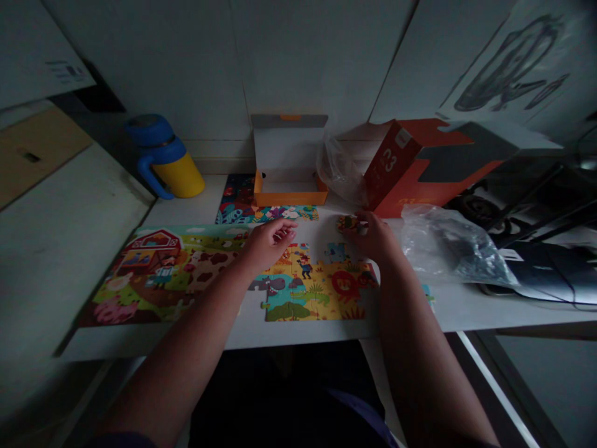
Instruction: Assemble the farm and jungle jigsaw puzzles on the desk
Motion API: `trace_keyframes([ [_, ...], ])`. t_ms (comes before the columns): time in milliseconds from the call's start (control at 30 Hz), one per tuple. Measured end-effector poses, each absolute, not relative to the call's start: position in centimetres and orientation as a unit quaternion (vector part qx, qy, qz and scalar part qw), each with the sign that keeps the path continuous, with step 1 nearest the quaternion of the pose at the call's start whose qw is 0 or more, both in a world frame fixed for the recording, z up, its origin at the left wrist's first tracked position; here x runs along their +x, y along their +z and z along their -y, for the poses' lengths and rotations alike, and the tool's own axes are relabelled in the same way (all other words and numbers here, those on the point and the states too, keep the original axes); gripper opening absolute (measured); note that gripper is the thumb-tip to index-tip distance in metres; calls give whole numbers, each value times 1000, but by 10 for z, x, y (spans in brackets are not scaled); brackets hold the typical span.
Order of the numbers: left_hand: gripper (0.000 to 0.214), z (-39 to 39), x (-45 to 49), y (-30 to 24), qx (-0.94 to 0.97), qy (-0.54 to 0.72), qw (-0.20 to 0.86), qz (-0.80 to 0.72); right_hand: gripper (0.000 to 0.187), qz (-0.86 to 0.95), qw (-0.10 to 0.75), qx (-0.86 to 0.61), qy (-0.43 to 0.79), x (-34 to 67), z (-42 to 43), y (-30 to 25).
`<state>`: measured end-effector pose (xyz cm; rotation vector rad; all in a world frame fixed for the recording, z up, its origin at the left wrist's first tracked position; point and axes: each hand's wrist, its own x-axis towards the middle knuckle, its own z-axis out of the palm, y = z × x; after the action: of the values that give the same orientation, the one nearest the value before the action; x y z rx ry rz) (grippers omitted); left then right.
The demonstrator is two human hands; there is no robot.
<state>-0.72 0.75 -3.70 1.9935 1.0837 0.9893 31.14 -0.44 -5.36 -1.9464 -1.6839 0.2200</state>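
Jigsaw pieces (351,224) sit under the fingertips of the right hand (375,238) in the head view; that hand is curled nearly closed and appears to grip them, though the fingers hide how many there are. The left hand (267,245) is half closed, its fingers bent down just above the puzzle, and whether it holds a piece is hidden. Between and just below the hands lies a partly joined jungle jigsaw (312,291) showing a lion and a hippo. Left of the left hand is a farm jigsaw (158,274) with a red barn. Beyond the hands stand an orange box tray (290,198), with another jigsaw (237,200) partly beneath it, and a clear plastic bag (338,168). Beyond the right hand is an orange carton (396,168), and to its right a second plastic bag (448,246). Far left of the left hand stands a blue and yellow mug (163,158).
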Motion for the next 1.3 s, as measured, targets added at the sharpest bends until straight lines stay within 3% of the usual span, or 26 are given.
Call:
trace_keyframes([
  [500,18,-9,-10,-37,804,343,272,-403,38,693,228,-684,-3,305,15,-43],
  [600,17,-10,-11,-37,810,339,264,-399,33,764,201,-611,44,304,26,-34],
  [700,15,-8,-11,-35,816,331,263,-393,40,815,149,-552,100,303,34,-36],
  [967,11,-8,-11,-32,838,317,242,-372,32,827,97,-540,121,304,32,-36],
  [1300,9,-9,-11,-34,845,309,225,-374,75,826,57,-538,158,306,38,-21],
])
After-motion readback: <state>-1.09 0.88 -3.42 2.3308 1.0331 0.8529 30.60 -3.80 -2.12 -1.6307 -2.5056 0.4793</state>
